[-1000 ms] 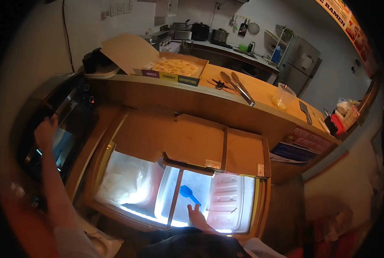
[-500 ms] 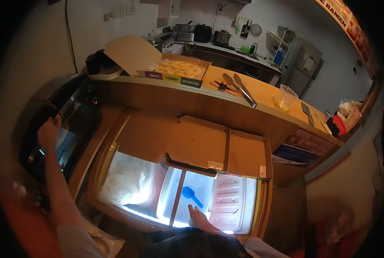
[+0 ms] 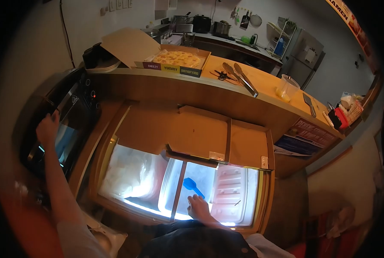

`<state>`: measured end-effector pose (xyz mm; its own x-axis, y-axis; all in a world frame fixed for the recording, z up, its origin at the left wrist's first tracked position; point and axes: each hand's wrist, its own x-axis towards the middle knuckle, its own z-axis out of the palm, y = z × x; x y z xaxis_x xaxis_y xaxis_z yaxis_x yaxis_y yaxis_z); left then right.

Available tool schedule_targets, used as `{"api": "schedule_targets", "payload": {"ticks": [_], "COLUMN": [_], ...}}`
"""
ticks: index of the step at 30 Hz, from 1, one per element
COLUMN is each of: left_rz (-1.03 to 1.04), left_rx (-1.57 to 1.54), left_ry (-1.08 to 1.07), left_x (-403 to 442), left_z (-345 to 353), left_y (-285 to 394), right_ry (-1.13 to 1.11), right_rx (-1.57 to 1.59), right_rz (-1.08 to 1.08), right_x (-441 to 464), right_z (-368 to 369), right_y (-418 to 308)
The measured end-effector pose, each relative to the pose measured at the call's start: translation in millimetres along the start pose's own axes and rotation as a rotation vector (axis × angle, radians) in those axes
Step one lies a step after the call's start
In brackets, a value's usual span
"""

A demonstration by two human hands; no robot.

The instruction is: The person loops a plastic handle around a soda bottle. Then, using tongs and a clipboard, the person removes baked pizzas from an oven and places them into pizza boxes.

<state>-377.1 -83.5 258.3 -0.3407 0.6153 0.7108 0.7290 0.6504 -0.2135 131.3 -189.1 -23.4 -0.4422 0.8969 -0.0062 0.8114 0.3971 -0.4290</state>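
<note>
My left hand is at the far left, its fingers closed round the door handle of a black countertop oven. A small red light glows beside the oven's knobs, and the door looks shut. Low in the middle, my right hand hangs over the lit glass-topped freezer, fingers curled in. Whether anything sits inside that curl is hidden. Just beyond those fingers, a blue scoop shows in the freezer's middle section.
Flat cardboard boxes cover the freezer's back half. On the wooden counter are an open pizza box with a pizza, metal tongs, a clear plastic pitcher and a broad-bladed utensil.
My right hand has turned and its fingers have curled in from a pointing shape. My left hand stays at the oven handle. The view has shifted slightly.
</note>
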Motion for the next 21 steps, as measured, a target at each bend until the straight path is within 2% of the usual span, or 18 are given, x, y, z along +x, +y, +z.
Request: {"api": "schedule_targets", "payload": {"ticks": [1, 5, 7, 8, 10, 11, 13, 14, 16, 18, 21], "left_rz": [0.007, -0.054, 0.036, 0.018, 0.12, 0.133, 0.248, 0.378, 0.677, 0.881, 0.94], "left_rx": [0.006, -0.083, 0.004, -0.108, -0.201, -0.383, -0.811, -0.946, -1.085, -1.102, -1.18], "left_ry": [0.01, -0.001, 0.398, 0.431, 0.647, 0.354, -0.093, -0.282, -0.556, -0.64, -0.531], "left_x": [1, -4, -24, -48, -117, -170, -291, -344, -421, -453, -455], "left_z": [3, -14, -8, -9, 25, 42, 19, 2, -35, -63, -79], "left_y": [-1, 7, 13, 26, 67, 93, 161, 195, 243, 267, 277], "right_ry": [0.129, 0.126, 0.03, -0.019, 0.185, 0.176, 0.144, 0.109, 0.286, 0.364, 0.315], "right_rx": [-0.117, -0.286, -0.028, 0.109, -0.124, -0.093, -0.115, -0.173, -0.157, -0.12, -0.168], "right_rz": [-0.071, 0.07, 0.15, 0.176, 0.014, 0.064, 0.177, 0.234, 0.12, -0.018, 0.07], "right_x": [2, -12, -14, -11, -14, -15, -26, -35, -39, -36, -40], "right_z": [8, 12, 18, 20, 23, 22, 0, -1, 9, -16, 4], "right_y": [7, 10, 21, 27, 39, 44, 38, 39, 45, 36, 50]}}
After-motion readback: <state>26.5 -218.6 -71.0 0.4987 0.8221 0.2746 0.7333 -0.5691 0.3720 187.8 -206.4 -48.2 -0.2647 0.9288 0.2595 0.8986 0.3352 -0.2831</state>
